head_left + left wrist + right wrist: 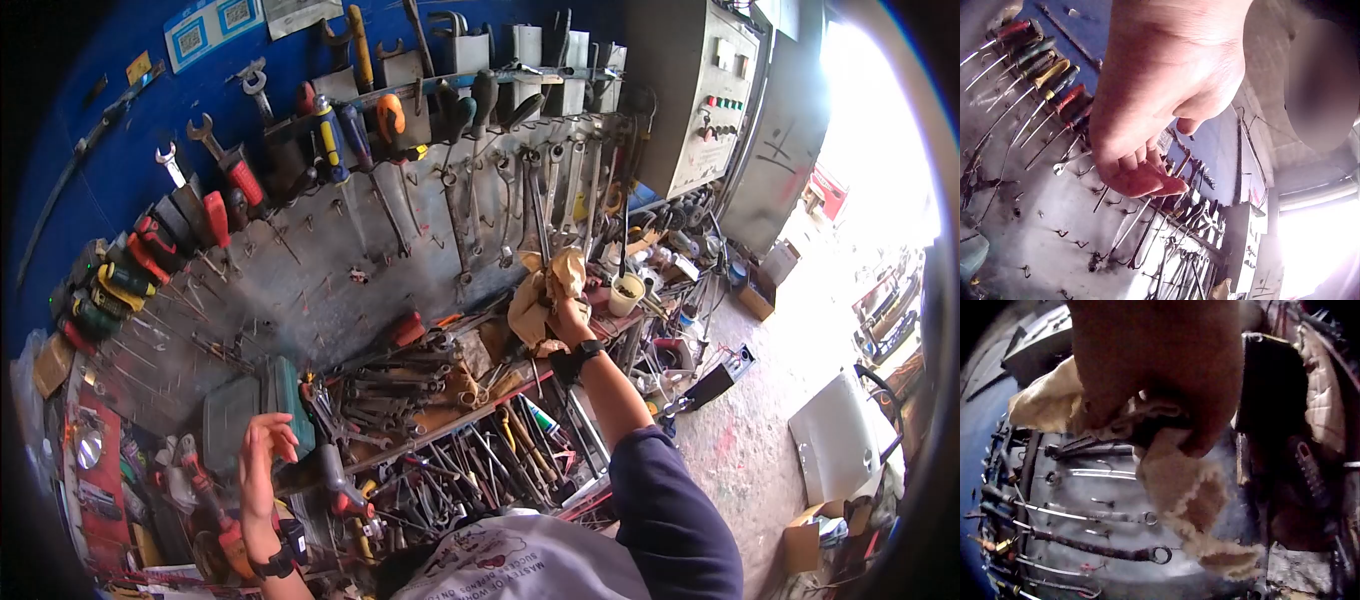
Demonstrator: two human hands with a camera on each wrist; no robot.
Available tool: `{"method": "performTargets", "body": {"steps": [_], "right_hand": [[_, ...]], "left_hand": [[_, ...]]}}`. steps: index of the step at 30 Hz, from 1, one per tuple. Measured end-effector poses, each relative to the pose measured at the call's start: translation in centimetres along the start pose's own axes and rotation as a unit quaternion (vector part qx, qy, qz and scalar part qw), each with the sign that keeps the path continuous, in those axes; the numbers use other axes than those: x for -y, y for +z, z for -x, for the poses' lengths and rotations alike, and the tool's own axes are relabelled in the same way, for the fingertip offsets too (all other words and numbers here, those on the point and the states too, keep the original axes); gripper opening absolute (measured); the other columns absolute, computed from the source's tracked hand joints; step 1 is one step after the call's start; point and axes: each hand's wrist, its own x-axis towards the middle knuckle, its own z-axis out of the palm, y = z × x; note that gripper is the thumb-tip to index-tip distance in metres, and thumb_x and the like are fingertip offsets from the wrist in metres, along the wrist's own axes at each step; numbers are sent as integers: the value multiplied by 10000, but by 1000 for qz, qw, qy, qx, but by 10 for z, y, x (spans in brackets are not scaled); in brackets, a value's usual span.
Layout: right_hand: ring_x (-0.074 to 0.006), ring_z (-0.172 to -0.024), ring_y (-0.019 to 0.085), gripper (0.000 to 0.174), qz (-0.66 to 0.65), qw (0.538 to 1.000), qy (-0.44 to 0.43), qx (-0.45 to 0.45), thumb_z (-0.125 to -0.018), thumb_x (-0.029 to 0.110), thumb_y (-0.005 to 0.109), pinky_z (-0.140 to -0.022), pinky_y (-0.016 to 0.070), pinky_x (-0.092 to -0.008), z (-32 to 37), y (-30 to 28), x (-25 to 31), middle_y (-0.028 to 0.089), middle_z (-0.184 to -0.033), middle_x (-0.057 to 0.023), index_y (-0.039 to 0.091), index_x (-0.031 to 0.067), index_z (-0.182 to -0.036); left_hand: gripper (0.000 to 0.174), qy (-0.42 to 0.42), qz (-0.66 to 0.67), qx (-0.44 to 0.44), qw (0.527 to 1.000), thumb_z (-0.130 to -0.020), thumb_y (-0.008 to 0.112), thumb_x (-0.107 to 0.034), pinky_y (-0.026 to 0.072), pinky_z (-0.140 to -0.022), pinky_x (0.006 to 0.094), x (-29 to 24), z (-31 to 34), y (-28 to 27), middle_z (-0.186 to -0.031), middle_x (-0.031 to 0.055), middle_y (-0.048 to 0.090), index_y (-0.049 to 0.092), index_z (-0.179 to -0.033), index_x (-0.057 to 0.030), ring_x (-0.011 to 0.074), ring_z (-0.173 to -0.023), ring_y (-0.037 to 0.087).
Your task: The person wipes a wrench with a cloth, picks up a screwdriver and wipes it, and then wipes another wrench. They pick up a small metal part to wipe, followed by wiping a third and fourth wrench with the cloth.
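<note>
My right hand (pixel 570 318) grips a crumpled tan rag (pixel 528 308) in front of the lower right part of the tool board. In the right wrist view the rag (pixel 1175 475) hangs in folds below the curled fingers, its edge ragged. Dark wrench shafts (pixel 1094 451) on the board run up to the rag and pass behind it. My left hand (pixel 262 450) is raised over the left of the bench, beside a teal plastic case (pixel 288 400). Its fingers are loosely bent with nothing between them, as the left wrist view of the hand (pixel 1154 119) also shows.
Screwdrivers and wrenches hang on the metal board (pixel 320 260). A pile of wrenches (pixel 385 395) covers the bench, above a drawer of loose tools (pixel 490 460). A white cup (pixel 626 292) stands right of the rag. A grey control cabinet (pixel 690 100) is at the back right.
</note>
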Motion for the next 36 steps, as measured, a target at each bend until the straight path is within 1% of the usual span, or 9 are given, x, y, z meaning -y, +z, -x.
{"method": "performTargets", "body": {"steps": [2,3,7,8,11,17,23,32,36], "right_hand": [[-350,-1267,309,884,-68,987,142,11,-622,-20,572,-1065,253,-352,-6,3,7,344,-1355,-221,177,11,-1412],[-340,-1245,341,866,175,984,-10,-28,-630,3,577,-1049,281,-347,-1,25,-35,365,-1339,-219,192,9,-1406],[-354,-1076,491,886,216,969,-15,-119,-678,219,669,-873,432,-385,1,56,-81,449,-1256,-203,194,17,-1398],[-377,-1040,505,903,225,968,96,-46,-683,267,682,-841,444,-403,0,46,-59,439,-1275,-209,190,36,-1403],[-328,-1049,487,800,-183,959,214,-29,-749,242,685,-867,427,-372,0,52,-52,444,-1261,-174,234,73,-1389],[-181,-1160,448,370,-661,680,298,-111,-932,160,500,-1005,414,-355,25,27,-14,451,-1264,-52,401,95,-1283],[-216,-1156,477,333,-599,723,312,-144,-943,182,474,-1013,411,-421,87,-20,49,475,-1257,-80,430,84,-1259],[-215,-1145,502,407,-526,761,280,-256,-941,261,471,-1007,405,-414,219,-82,87,494,-1267,-90,400,74,-1295],[-209,-1186,463,438,-474,818,227,-235,-946,281,465,-1031,370,-420,273,-102,95,459,-1303,-75,360,85,-1325]], "left_hand": [[461,1,-1,-2,1000,-987,257,-384,395,-647,230,1,2,0,-814,47,542,524,-1074,-19,99,-658,494],[456,1,-6,-1,1000,-988,257,-379,394,-645,229,1,3,0,-811,45,544,525,-1075,-20,98,-657,495],[409,-23,-8,-1,1000,-995,272,-330,387,-642,219,4,7,-2,-799,37,548,534,-1076,-26,84,-666,485],[393,-27,-9,6,1000,-996,281,-313,385,-643,217,8,5,-3,-796,33,546,536,-1072,-25,80,-665,482],[302,-50,6,30,998,-991,350,-246,376,-639,197,20,-2,-3,-780,8,541,552,-1043,-29,61,-670,471],[260,-120,22,72,990,-966,445,-272,395,-619,181,88,-33,-1,-746,-29,546,584,-966,-52,38,-675,490],[253,-166,-63,134,975,-943,491,-252,446,-585,237,187,-86,9,-696,7,586,595,-899,-26,83,-618,541],[220,59,-390,223,892,-752,651,-120,437,-874,389,263,-149,97,-1008,157,579,600,-953,-47,313,-1015,542],[241,115,-459,285,833,-697,672,-87,477,-804,409,273,-148,123,-949,114,602,596,-925,-69,314,-941,583]]}}
